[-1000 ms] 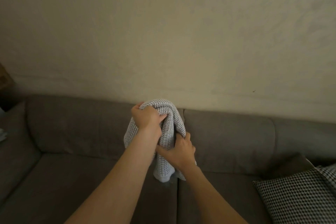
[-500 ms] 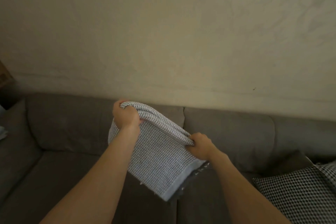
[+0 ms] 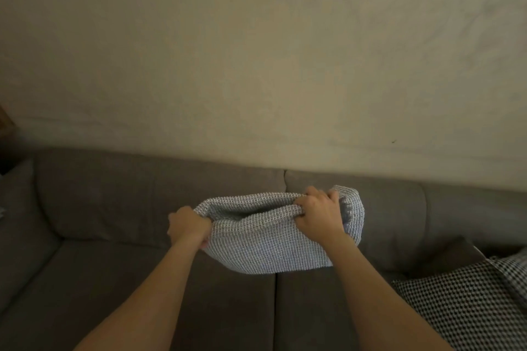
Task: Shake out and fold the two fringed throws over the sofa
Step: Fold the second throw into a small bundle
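A grey waffle-weave throw (image 3: 265, 239), folded into a small thick bundle, hangs in the air in front of the grey sofa (image 3: 114, 208). My left hand (image 3: 188, 226) grips its left end with curled fingers. My right hand (image 3: 320, 215) grips the bunched upper edge near its right end, and a bit of cloth bulges out past that hand. The bundle stretches roughly level between both hands, above the seam between two seat cushions. No fringe shows on it. A second throw is not clearly in view.
A black-and-white houndstooth cushion (image 3: 467, 308) lies on the sofa seat at the lower right, with a dark cushion behind it. A plain beige wall (image 3: 256, 65) rises behind the sofa back. The sofa's left arm curves round at the far left.
My hands have moved apart and lower, my right hand swinging to the right. The throw went from hanging bunched from both hands to stretched sideways between them as a folded bundle.
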The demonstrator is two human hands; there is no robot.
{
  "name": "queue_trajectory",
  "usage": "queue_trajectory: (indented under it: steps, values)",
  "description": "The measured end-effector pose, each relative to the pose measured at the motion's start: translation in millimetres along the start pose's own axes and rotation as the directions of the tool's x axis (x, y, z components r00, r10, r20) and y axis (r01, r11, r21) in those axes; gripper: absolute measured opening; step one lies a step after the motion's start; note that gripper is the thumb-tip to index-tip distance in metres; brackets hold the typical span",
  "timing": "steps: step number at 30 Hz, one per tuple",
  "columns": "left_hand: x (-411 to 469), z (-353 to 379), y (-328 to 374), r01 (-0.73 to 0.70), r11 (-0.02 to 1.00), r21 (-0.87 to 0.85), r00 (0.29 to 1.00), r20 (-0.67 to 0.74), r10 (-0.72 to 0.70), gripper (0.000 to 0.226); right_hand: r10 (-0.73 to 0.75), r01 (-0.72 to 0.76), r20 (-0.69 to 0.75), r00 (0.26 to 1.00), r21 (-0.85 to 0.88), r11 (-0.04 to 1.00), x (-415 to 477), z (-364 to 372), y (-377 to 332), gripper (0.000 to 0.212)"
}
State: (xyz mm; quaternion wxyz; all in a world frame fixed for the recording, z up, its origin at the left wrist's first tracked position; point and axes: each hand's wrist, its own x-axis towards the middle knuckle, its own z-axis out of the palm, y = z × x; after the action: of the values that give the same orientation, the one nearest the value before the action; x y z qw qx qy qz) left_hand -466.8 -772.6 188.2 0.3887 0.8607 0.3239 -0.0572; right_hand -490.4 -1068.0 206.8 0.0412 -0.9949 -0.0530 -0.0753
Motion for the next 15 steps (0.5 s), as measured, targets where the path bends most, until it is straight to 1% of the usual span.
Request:
queue_trajectory:
  steps: [3,6,7,9,11,13,15]
  values:
    - [-18,-4,14,-0.097,0.989,-0.113,0.993,-0.074,0.089,0.010,-0.015,0.029,0.149,0.989,-0.090,0.996,-2,0,14,0.031]
    - [-22,-7,27,-0.165,0.965,-0.201,0.978,-0.156,0.135,0.010,-0.020,0.039,0.259,0.966,-0.071,0.997,-10,9,22,0.039]
    - [-24,-7,33,-0.185,0.952,-0.243,0.975,-0.170,0.145,0.012,-0.018,0.039,0.296,0.955,-0.068,0.997,-13,12,23,0.038]
    - [-29,-9,45,-0.207,0.903,-0.377,0.974,-0.166,0.154,0.020,-0.008,0.042,0.372,0.928,-0.084,0.996,-19,19,23,0.029]
    - [-36,-10,59,-0.267,0.841,-0.471,0.962,-0.180,0.204,0.036,0.021,0.009,0.426,0.905,-0.067,0.998,-29,27,24,0.021]
    - [-44,-12,71,-0.323,0.779,-0.537,0.946,-0.200,0.254,0.052,0.037,-0.042,0.424,0.905,0.002,0.999,-39,37,22,0.009]
    - [-48,-11,80,-0.377,0.722,-0.580,0.926,-0.231,0.298,0.057,0.048,-0.110,0.413,0.910,0.129,0.986,-47,45,20,0.006]
